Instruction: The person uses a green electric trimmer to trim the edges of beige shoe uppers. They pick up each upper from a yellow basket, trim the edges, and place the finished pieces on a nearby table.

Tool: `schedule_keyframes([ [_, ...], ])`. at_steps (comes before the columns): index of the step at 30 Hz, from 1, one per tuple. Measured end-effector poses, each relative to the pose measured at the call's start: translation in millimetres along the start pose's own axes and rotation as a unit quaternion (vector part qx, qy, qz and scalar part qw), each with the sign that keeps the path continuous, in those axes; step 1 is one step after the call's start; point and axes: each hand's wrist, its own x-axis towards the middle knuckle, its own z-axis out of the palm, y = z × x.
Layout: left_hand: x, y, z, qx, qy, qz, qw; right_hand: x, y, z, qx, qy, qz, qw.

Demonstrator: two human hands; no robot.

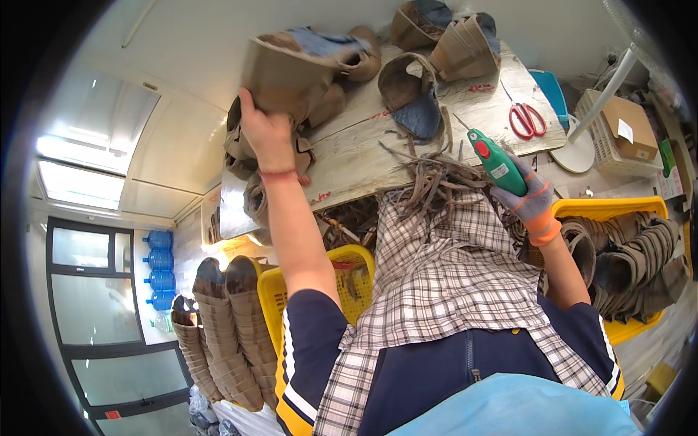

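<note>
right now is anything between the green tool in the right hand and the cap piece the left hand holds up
Yes. The cap piece is in the left hand. Between it and the green tool in the gloved right hand lie another cap piece and trimmed strips.

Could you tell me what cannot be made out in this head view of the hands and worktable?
- Left hand: fingertips hidden behind the brown shoe upper.
- Green tool: handle end hidden inside the gloved right hand.
- Yellow basket: bottom covered by stacked uppers.
- Scissors: blade tips too small.
</note>
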Motion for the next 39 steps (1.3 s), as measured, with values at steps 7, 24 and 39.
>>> schedule_keyframes([
  [7, 0.1, -159.2, 11.7, 0.564, -0.026, 0.434, 0.703, -15.2, 14.8, -17.4, 0.021, 0.031, 0.107, 0.994],
  [24, 34.4, -351.1, 0.8, 0.220, 0.052, -0.395, 0.890, -14.8, 45.0, -25.8, 0.014, 0.068, 0.146, 0.987],
  [39, -29.5, -175.2, 21.0, 0.237, -0.172, -0.056, 0.955, 6.0, 34.9, -12.4, -0.017, 0.053, 0.140, 0.989],
])
